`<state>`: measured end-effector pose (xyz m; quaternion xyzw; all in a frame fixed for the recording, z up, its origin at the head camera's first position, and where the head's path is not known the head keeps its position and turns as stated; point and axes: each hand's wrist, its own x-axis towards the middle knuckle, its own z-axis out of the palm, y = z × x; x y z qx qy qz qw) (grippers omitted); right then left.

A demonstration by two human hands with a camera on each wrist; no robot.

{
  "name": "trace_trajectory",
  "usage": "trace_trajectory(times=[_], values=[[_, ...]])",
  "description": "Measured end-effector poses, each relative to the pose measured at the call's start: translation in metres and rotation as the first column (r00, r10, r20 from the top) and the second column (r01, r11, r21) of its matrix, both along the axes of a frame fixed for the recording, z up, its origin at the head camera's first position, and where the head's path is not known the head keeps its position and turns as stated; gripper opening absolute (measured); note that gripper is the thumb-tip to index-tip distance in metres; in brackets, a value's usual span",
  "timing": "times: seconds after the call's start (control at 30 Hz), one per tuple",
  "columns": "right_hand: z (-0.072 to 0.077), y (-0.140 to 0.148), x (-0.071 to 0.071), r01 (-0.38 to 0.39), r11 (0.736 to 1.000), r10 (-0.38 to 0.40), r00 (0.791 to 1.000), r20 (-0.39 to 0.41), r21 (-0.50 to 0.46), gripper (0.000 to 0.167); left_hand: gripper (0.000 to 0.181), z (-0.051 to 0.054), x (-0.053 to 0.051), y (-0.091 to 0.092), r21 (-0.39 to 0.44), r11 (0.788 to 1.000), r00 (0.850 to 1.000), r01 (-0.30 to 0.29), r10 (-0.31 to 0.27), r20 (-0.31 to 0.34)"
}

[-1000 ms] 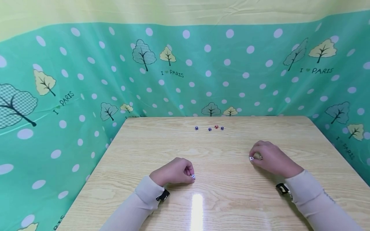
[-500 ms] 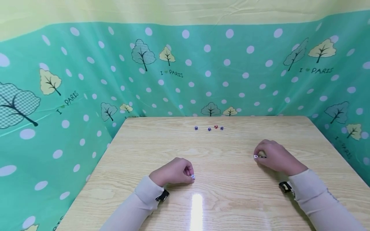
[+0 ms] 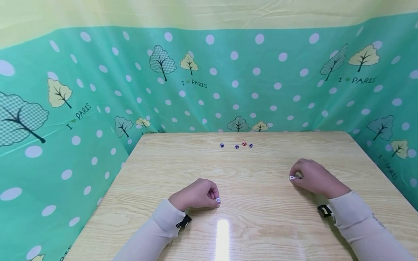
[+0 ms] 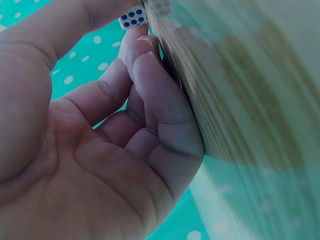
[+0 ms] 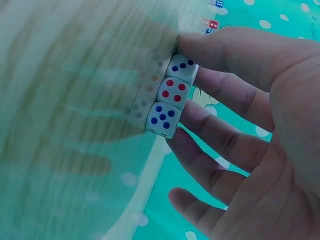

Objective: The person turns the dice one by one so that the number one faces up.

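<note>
At the glossy wood-grained table [image 3: 183, 163], a white die [image 3: 218, 200] is pinched by the left hand [image 3: 197, 194], near left; at right, a row of three rounded white dice [image 5: 173, 93] is gripped by the right hand [image 3: 315, 177]. Far off, four dice [image 3: 237, 146] are backed by dotted fabric [image 3: 277, 76]. In the head view, the row is mostly hidden.

From the middle of the table [image 3: 253, 174], a free lane runs between the left hand [image 3: 196, 194] at 9 o'clock and right hand [image 3: 315, 178] at 3; four dice [image 3: 237, 146], then curtain [image 3: 281, 98], block 12. Bare wood lies at 11 and 1.
</note>
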<state>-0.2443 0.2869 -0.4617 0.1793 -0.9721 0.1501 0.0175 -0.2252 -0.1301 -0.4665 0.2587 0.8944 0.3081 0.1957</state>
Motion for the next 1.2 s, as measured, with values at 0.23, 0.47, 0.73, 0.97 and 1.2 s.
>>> trace_trajectory(times=[0.23,0.47,0.73,0.97,1.2], values=[[0.0006,0.0003,0.0009,0.002,1.0,-0.001,1.0,0.025,-0.016,0.008,0.018,-0.0004,-0.0001,0.0,-0.003,1.0,1.0,-0.004,0.004,-0.001],[-0.001,0.0015,0.0014,-0.003,1.0,0.003,1.0,0.027,-0.013,0.007,0.018,-0.001,0.0003,-0.0002,0.006,1.0,1.0,-0.003,0.003,-0.006],[-0.0014,0.0019,0.0012,-0.002,1.0,0.003,0.999,0.037,-0.015,0.007,0.018,-0.002,0.0,0.0004,0.001,1.0,1.0,-0.002,0.002,-0.007],[-0.0024,0.0017,0.0011,0.002,1.0,-0.001,0.999,0.046,-0.016,0.007,0.018,-0.0023,0.0008,0.0009,0.006,1.0,1.0,-0.003,0.003,-0.007],[-0.0022,0.0009,-0.0012,0.007,1.0,-0.007,0.998,0.055,-0.009,0.023,0.018,-0.0004,0.0007,0.0007,0.0,1.0,1.0,0.0,0.0,-0.007]])
